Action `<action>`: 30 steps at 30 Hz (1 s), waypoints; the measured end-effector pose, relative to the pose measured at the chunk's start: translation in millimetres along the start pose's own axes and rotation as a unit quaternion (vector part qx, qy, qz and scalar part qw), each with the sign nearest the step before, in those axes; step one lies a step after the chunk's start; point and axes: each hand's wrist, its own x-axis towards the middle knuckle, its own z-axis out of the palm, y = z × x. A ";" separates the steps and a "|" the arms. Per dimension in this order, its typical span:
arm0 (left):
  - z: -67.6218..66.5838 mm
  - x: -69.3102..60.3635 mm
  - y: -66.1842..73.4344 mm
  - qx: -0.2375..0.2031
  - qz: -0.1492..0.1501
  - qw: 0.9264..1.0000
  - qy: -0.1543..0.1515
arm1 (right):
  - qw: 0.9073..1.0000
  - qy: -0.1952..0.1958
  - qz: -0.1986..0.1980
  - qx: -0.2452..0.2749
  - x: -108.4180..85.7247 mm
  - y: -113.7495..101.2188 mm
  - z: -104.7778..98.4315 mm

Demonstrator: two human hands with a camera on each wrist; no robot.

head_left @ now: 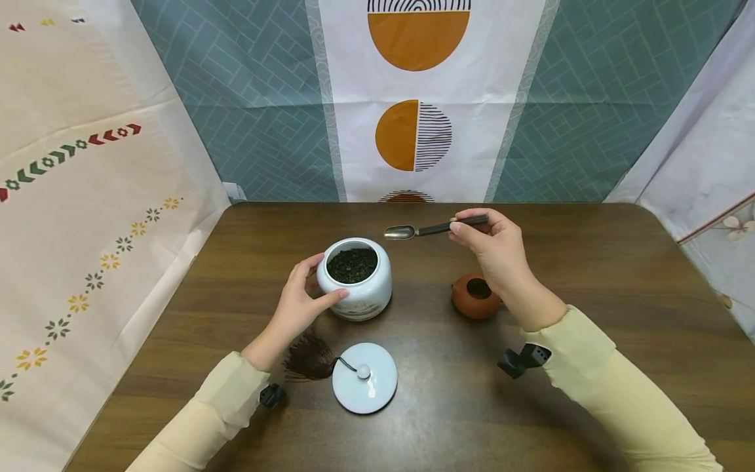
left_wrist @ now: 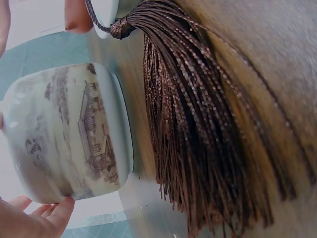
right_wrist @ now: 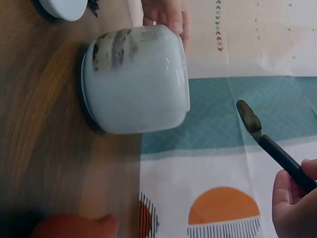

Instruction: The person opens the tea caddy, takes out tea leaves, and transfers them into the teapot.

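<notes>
By the raised right hand [head_left: 494, 246], forearm [head_left: 607, 387] slanted inward, a black-handled metal scoop [head_left: 434, 229] is pinched aloft. By the left hand [head_left: 299, 301], thumb and fingers curved around it, a rounded white ceramic jar [head_left: 367, 298] of dark leaves [head_left: 352, 265] is held on the brown wooden surface [head_left: 448, 393], near a round white lid [head_left: 368, 394] and reddish-brown clay teapot [head_left: 472, 303].

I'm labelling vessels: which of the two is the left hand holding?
The larger, white jar: the left hand grips it. The small reddish-brown pot stands to its right.
</notes>
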 end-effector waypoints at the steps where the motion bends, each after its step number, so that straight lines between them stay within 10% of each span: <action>1: 0.2 0.3 -0.6 0.002 0.000 1.000 0.001 | 1.000 -0.002 0.001 -0.003 1.5 1.1 3.3; 30: -0.1 1.6 -5.4 0.013 0.008 1.000 0.000 | 0.999 -0.005 -0.004 -0.046 30.0 39.4 75.6</action>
